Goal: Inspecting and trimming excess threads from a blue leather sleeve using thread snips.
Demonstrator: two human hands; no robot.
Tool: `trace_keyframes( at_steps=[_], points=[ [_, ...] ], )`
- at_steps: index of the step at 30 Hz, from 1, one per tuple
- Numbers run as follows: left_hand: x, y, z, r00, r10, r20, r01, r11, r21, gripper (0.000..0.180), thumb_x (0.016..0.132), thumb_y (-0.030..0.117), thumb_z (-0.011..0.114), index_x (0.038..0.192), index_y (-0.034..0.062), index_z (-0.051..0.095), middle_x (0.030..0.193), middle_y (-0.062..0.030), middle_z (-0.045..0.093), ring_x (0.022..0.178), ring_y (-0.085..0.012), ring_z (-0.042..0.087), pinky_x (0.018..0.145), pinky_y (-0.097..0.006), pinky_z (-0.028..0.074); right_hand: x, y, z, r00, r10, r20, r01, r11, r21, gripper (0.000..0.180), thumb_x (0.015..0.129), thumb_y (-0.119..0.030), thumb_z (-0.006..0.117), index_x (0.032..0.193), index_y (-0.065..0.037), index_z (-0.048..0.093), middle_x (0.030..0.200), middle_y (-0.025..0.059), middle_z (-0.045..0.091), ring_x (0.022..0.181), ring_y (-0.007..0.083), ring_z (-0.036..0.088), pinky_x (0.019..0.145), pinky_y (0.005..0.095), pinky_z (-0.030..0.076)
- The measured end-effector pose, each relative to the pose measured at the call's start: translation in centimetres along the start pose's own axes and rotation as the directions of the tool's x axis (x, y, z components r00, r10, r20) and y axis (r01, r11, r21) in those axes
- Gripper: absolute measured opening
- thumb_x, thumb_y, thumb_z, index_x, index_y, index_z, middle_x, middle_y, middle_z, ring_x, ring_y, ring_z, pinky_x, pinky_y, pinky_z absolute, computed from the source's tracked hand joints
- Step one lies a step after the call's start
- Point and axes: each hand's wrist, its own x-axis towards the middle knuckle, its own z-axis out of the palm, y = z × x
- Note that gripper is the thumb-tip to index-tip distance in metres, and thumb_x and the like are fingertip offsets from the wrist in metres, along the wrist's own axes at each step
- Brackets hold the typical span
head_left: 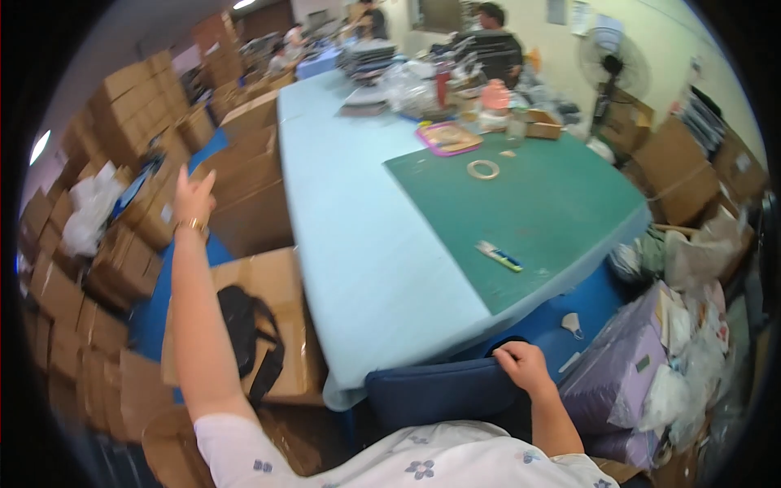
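My left hand is stretched far out to the left, above the row of cardboard boxes beside the table. Its fingers are spread and hold nothing; a gold band circles the wrist. My right hand is closed on the top corner of a dark blue chair that stands at the table's near end. Under my left forearm, a black bag with a strap lies on a closed cardboard box.
A pale blue cloth covers the long table. Its green mat carries a cutter knife and a tape roll. Carton stacks rise at left. Purple wrapped bundles and a standing fan are at right. People sit farther back.
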Motion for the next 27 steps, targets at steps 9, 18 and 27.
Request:
trace_keyframes(
  at_steps=[9, 18, 27],
  points=[
    [-23.2, 3.1, 7.7, 0.666, 0.255, 0.701, -0.422, 0.904, 0.073, 0.015, 0.079, 0.015, 0.068, 0.073, 0.0035, 0.060, 0.070, -0.0084, 0.055, 0.064, -0.0198, 0.056, 0.059, -0.033, 0.045, -0.2, 0.7, -0.7, 0.999, -0.022, 0.024, 0.023, 0.998, -0.060, 0.026, 0.084, -0.034, 0.060, 0.084, -0.009, 0.069, 0.076, 0.0100, 0.066, 0.070, 0.0279, 0.063, 0.063, 0.0348, 0.049],
    [-35.7, -2.0, 7.4, 0.685, 0.142, 0.714, -0.389, 0.900, 0.194, 0.028, 0.073, 0.031, 0.074, 0.073, 0.0070, 0.060, 0.076, -0.0093, 0.057, 0.075, -0.0299, 0.056, 0.066, -0.041, 0.046, -0.7, 1.0, 0.1, 0.999, -0.019, 0.039, 0.020, 0.999, -0.039, 0.026, 0.084, -0.032, 0.061, 0.084, -0.007, 0.069, 0.078, 0.0110, 0.065, 0.072, 0.0275, 0.062, 0.064, 0.0340, 0.049],
    [-36.9, -3.2, 6.9, 0.798, 0.022, 0.602, -0.228, 0.936, 0.268, 0.031, 0.070, 0.029, 0.076, 0.085, 0.0054, 0.062, 0.081, -0.0113, 0.055, 0.072, -0.0280, 0.056, 0.063, -0.038, 0.047, -1.1, 2.7, -0.2, 0.970, -0.239, 0.036, 0.237, 0.969, 0.064, 0.021, 0.078, -0.030, 0.070, 0.084, -0.009, 0.068, 0.077, 0.0080, 0.065, 0.071, 0.0249, 0.062, 0.062, 0.0327, 0.049]
  ],
)
